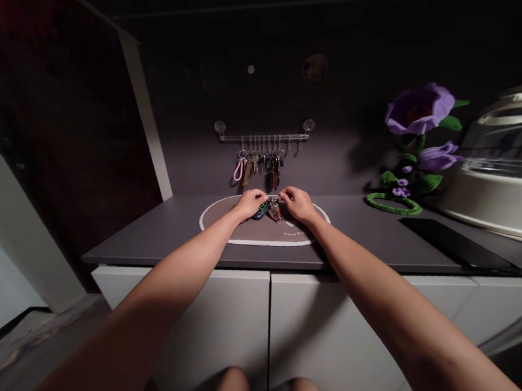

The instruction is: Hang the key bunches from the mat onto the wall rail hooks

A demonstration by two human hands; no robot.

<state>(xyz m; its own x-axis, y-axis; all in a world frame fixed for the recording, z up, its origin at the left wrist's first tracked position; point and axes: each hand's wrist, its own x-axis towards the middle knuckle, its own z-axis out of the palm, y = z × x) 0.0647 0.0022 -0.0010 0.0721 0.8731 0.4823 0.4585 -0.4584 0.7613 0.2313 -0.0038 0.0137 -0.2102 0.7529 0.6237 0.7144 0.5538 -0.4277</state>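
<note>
My left hand (pixel 250 204) and my right hand (pixel 297 204) meet above an oval brown mat with a white rim (pixel 235 232). Between their fingertips they pinch the metal ring of a key bunch (pixel 272 209). A dark car key fob (pixel 260 210) hangs from the bunch on the left side, and metal keys hang on the right. The bunch sits just over the mat, and my fingers hide part of the ring. On the wall behind, a clear rail (pixel 263 136) carries several hanging keys (pixel 259 166).
The dark grey countertop (pixel 158 238) tops white cabinet doors (pixel 219 319). A purple artificial flower (pixel 419 108) stands on the right, beside a large white appliance (pixel 498 196). A black flat slab (pixel 458 244) lies at the counter's right front.
</note>
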